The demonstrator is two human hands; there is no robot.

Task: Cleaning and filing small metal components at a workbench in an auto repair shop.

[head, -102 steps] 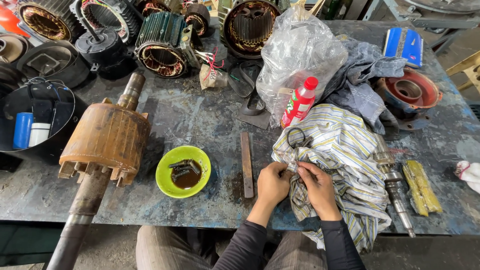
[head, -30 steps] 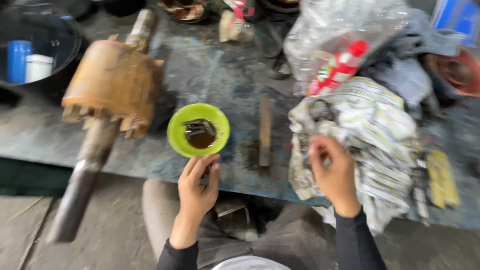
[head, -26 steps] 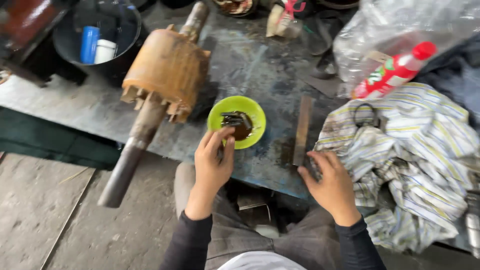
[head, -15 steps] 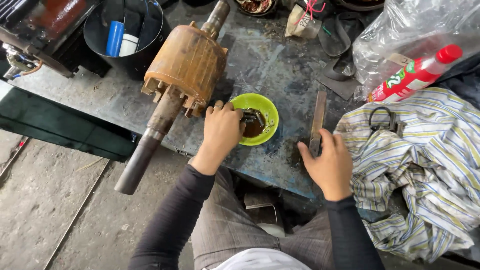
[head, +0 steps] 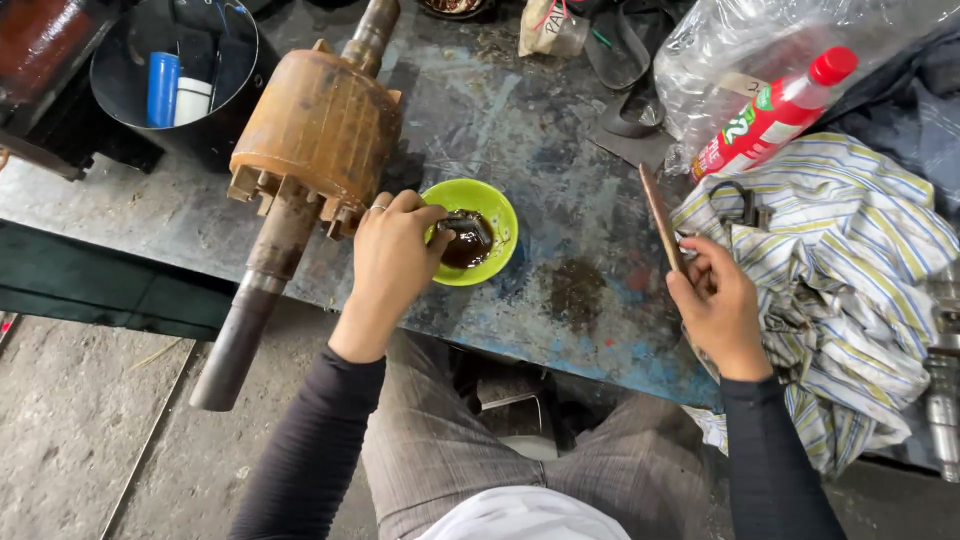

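Observation:
My left hand [head: 392, 262] reaches into a small green bowl [head: 497, 204] of dark oily liquid, fingertips pinched on a small dark part lying in it. My right hand [head: 717, 300] holds a flat rusty metal bar [head: 661, 215], lifted at an angle above the bench. The bowl sits on the stained metal workbench [head: 560, 150], right next to a big rusty motor rotor [head: 315, 130] on its long shaft.
A striped cloth [head: 850, 280] with a ring-shaped tool lies at the right. A red bottle [head: 775, 112] and a clear plastic bag [head: 740, 50] lie behind it. A black bucket [head: 185, 80] with blue and white cans stands at the far left. Concrete floor lies below the bench edge.
My left hand has moved from the cloth to the green bowl and pinched the part in it. My right hand has picked the metal bar up off the bench. The view shifted left.

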